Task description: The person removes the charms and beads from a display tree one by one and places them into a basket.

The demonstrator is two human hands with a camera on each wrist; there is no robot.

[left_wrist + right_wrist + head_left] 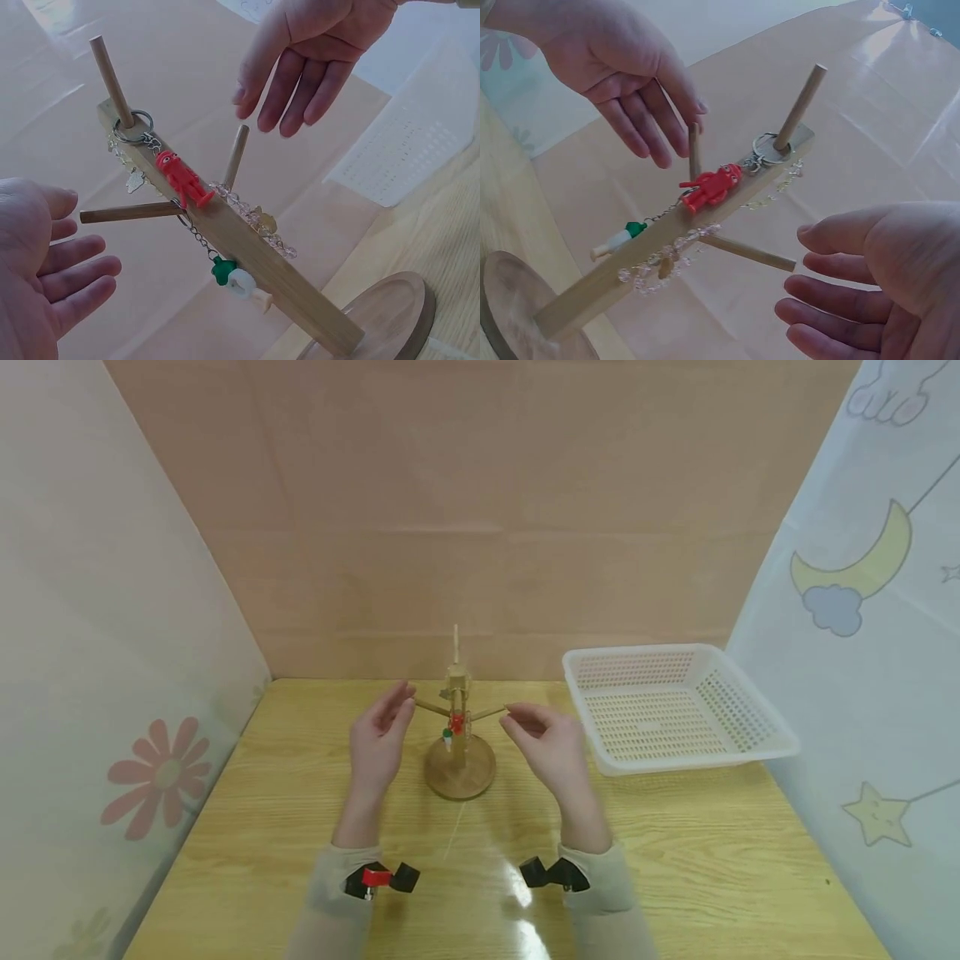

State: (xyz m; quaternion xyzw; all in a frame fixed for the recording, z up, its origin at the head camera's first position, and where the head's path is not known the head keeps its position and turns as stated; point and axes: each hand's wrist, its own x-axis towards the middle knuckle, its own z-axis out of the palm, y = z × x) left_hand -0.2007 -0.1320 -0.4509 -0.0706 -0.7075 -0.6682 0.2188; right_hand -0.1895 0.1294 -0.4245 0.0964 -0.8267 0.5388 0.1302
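A wooden peg stand (289, 281) rises from a round base (459, 787) on the table between both hands. A red figure keychain (182, 180) hangs by its ring from the front peg. On the left peg hangs a keychain with a green and white figure (241, 282). A pink beaded bracelet (681, 242) hangs from the right peg, and a paler one with a leaf charm (135, 181) lies along the upper post. My left hand (377, 745) is beside the left peg's tip, fingers relaxed. My right hand (551, 745) hovers at the right peg's end, holding nothing.
A white plastic basket (693, 763) stands on the table to the right of the stand. Behind the table hangs a plain brownish backdrop (480, 527). Printed cloth walls (67, 610) border the left and right sides.
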